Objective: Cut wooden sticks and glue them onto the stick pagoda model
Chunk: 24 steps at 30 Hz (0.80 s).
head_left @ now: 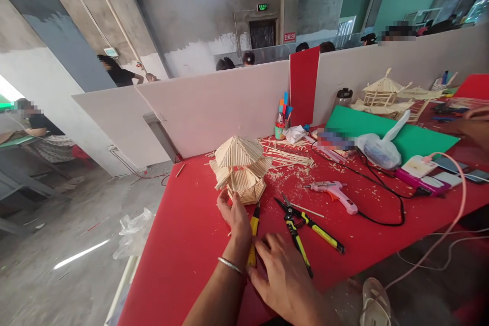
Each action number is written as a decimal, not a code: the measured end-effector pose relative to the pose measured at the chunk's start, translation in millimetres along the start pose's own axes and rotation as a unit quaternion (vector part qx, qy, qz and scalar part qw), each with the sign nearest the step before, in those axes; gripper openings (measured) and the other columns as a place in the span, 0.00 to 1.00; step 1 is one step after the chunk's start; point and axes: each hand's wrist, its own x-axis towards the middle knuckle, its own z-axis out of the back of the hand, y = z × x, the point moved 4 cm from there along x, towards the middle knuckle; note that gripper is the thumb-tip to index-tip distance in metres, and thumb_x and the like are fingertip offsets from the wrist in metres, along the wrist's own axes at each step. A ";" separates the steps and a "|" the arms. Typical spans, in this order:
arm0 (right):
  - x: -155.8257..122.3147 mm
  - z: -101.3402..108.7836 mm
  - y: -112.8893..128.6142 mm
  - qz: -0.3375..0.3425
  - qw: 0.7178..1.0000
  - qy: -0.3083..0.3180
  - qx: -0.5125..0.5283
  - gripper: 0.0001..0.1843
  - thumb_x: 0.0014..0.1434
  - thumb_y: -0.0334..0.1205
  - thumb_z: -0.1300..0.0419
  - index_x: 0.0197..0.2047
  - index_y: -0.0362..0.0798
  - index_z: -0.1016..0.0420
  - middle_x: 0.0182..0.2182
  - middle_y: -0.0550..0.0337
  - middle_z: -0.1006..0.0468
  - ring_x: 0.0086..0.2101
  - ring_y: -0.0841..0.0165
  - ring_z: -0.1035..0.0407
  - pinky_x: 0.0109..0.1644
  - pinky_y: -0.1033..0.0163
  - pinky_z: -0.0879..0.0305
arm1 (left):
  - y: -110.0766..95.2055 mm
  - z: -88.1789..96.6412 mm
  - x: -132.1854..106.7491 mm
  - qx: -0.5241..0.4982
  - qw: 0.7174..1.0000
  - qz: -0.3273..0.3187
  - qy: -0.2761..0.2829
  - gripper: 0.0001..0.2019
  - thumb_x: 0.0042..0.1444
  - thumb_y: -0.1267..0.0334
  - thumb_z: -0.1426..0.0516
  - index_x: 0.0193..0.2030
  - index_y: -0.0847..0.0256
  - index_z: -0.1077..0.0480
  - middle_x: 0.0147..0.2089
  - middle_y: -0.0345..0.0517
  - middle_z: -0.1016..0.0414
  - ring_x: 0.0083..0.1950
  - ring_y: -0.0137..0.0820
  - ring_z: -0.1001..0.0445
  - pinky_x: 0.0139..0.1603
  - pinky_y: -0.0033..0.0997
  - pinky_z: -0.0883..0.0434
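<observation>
A small pavilion model built of wooden sticks [241,168] stands on the red table [183,244]. My left hand [234,214] reaches forward and its fingers close on the model's base at the near side. A silver bangle sits on that wrist. My right hand [284,277] lies lower, fingers curled over a yellow-and-black tool [252,237] that runs under my left wrist. Black-and-yellow shears [305,226] lie open just to the right of both hands.
A white-and-pink glue gun [335,193] with a black cord, loose sticks [286,155], a cup of coloured pens [281,122], a green sheet [412,137], a plastic bag, phones and another stick model [384,92] are on the table. White partitions stand behind; other people work beyond.
</observation>
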 end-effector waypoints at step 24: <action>37.2 5.6 15.6 -0.010 0.996 0.005 -0.084 0.18 0.61 0.34 0.49 0.53 0.50 0.27 0.54 0.48 0.28 0.49 0.56 0.32 0.51 0.51 0.38 | -10.0 2.1 13.6 -0.071 0.995 0.073 -0.019 0.08 0.48 0.65 0.39 0.33 0.62 0.34 0.28 0.37 0.32 0.30 0.27 0.31 0.35 0.30 0.31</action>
